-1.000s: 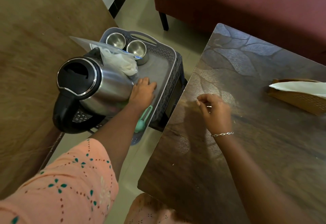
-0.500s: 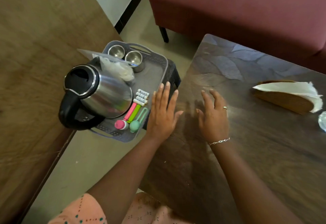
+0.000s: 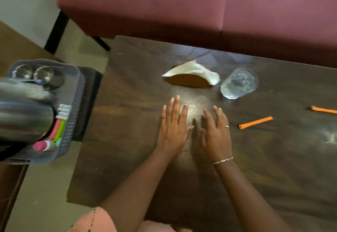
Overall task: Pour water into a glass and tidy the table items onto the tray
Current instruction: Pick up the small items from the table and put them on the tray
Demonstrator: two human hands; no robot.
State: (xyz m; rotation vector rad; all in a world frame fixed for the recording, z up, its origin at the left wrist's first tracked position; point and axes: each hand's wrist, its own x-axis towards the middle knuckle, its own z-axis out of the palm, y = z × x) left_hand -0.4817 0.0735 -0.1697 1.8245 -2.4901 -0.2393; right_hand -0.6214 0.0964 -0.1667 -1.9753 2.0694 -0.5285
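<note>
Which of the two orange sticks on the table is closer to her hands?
The nearer orange stick, lying whole just beside the right hand. The other orange stick lies farther off, cut by the picture's right edge.

We see a dark wood table (image 3: 127, 140), smooth and a bit shiny. The glass (image 3: 239, 83) is clear. The kettle (image 3: 23, 118) is shiny metal. The gray tray (image 3: 73, 107) looks like plastic.

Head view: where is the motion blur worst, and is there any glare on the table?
Head view: blur smears the kettle and tray at the left edge; both hands stay sharper; pale glare sits on the table between their fingertips.
</note>
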